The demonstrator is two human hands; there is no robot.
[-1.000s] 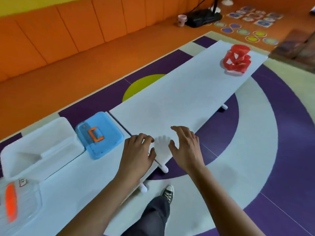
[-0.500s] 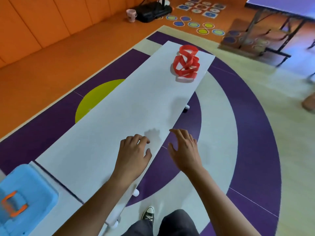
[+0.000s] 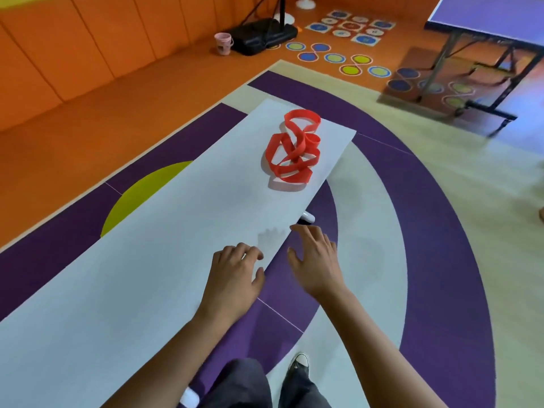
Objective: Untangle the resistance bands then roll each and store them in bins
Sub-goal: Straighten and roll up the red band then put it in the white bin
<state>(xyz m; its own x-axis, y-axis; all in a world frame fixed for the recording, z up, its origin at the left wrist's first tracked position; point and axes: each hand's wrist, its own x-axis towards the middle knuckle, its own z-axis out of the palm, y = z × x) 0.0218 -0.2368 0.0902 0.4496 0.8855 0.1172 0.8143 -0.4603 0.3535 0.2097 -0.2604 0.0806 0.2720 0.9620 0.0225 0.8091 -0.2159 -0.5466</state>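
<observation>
A tangled heap of red resistance bands [image 3: 294, 148] lies near the far end of the long white table [image 3: 147, 260]. My left hand [image 3: 235, 275] hovers over the table's right edge, fingers loosely curled and holding nothing. My right hand [image 3: 318, 260] is just past that edge, above the floor, fingers spread and empty. Both hands are well short of the bands. No bin is in view.
A white table foot [image 3: 307, 217] sticks out under the right edge. A folded blue table-tennis table [image 3: 485, 39] stands at the back right. A pink cup [image 3: 222, 44] and a black stand base [image 3: 262, 36] sit by the orange wall. My shoe [image 3: 300, 363] is below.
The view has swung right along the table. The blue and white bins have left the frame, and the red bands now appear closer. Both hands kept their pose and moved toward the bands.
</observation>
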